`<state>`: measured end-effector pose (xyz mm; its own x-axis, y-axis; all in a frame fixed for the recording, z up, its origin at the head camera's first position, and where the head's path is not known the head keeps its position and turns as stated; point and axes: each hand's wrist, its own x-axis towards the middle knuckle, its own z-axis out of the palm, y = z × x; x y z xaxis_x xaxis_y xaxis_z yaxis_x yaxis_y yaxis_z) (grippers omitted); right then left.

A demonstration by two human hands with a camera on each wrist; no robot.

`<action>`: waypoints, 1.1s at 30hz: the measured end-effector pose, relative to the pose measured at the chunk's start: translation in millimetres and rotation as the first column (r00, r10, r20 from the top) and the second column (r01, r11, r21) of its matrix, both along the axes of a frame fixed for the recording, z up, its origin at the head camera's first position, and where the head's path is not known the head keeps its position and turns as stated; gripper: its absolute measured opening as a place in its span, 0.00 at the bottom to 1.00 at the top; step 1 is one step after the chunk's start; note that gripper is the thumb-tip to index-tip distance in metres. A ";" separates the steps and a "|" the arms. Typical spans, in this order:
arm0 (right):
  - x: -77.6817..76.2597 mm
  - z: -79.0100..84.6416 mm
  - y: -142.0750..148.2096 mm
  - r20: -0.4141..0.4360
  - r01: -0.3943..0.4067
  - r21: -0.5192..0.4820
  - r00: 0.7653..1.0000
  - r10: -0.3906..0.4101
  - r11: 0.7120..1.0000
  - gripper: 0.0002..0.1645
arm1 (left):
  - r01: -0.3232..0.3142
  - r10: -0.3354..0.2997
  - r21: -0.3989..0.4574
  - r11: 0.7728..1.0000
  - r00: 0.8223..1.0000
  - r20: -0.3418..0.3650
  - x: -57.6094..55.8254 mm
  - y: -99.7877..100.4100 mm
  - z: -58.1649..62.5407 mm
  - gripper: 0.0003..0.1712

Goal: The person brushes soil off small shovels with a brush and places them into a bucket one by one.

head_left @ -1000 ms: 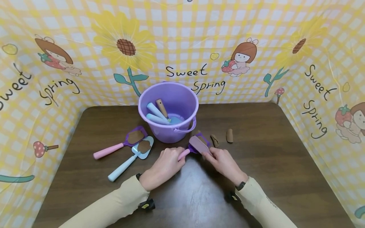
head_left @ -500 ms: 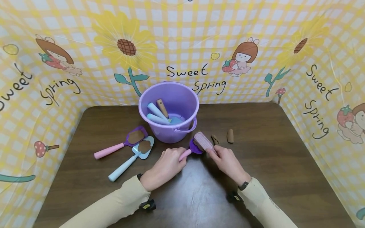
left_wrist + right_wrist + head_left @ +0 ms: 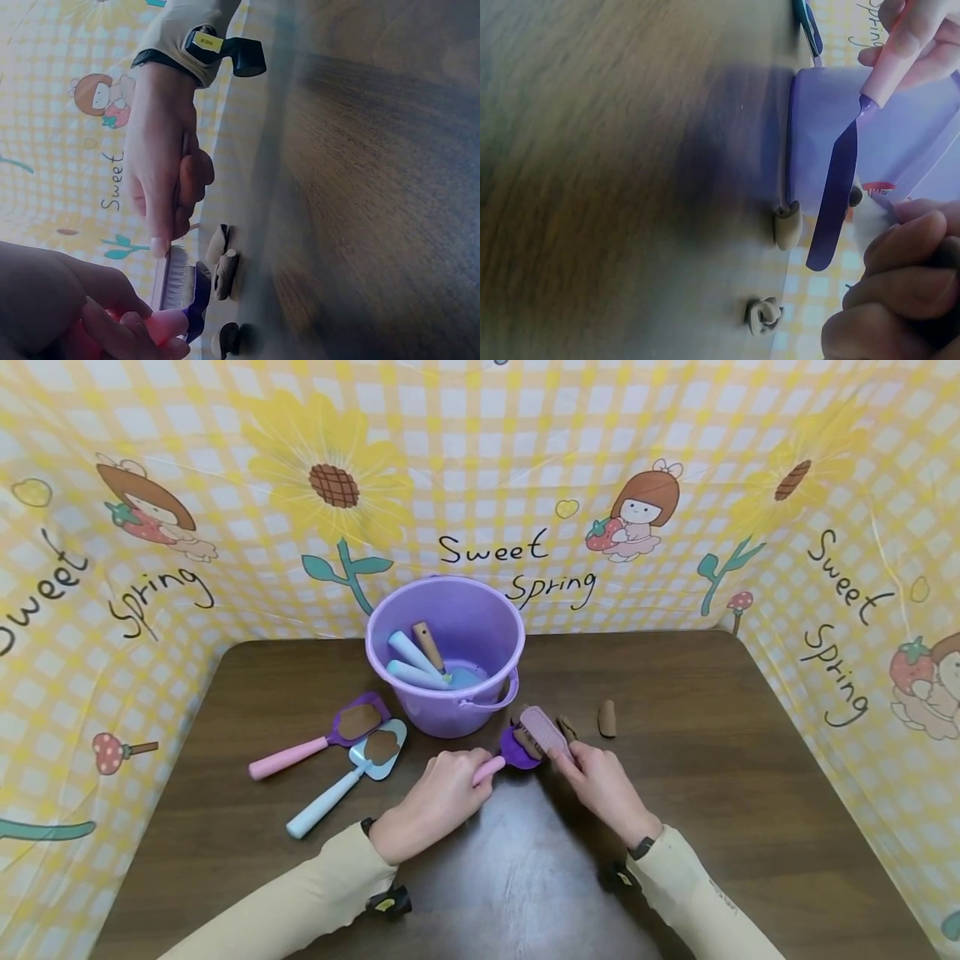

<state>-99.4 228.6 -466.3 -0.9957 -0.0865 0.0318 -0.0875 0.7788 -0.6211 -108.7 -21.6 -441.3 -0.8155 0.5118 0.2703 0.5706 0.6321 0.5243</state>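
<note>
My left hand (image 3: 442,797) grips the pink handle of a shovel (image 3: 519,750) with a purple blade, held level just off the table in the right wrist view. My right hand (image 3: 606,787) holds a pink brush (image 3: 544,728) by its handle. The brush head is tilted over the blade, its pale bristles turned toward the shovel in the left wrist view. Brown clay (image 3: 528,741) on the blade is partly hidden by the brush. Two brown clay pieces lie just beyond my right hand, a curled one (image 3: 566,724) and a smooth one (image 3: 607,718).
A purple bucket (image 3: 444,710) stands at the back, with two light blue handles and one wooden handle inside. To its left lie a pink-handled purple shovel (image 3: 288,757) and a light blue shovel (image 3: 324,802), each bearing brown clay. A patterned yellow cloth (image 3: 480,460) hangs around the table.
The brush has moved a little right across the shovel and tilted, uncovering more of the purple blade. My left hand and the shovel have hardly moved.
</note>
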 end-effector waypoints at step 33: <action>-1.1 -3.2 4.5 -0.055 -0.118 0.049 0.991 0.120 0.992 0.21 | -0.003 0.004 0.009 1.000 1.000 -0.007 0.8 -5.1 0.6 0.17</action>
<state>-100.5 233.1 -469.5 -0.9749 -0.2070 0.0824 -0.2161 0.7881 -0.5764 -107.9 -26.7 -440.7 -0.8153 0.5064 0.2808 0.5720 0.6292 0.5262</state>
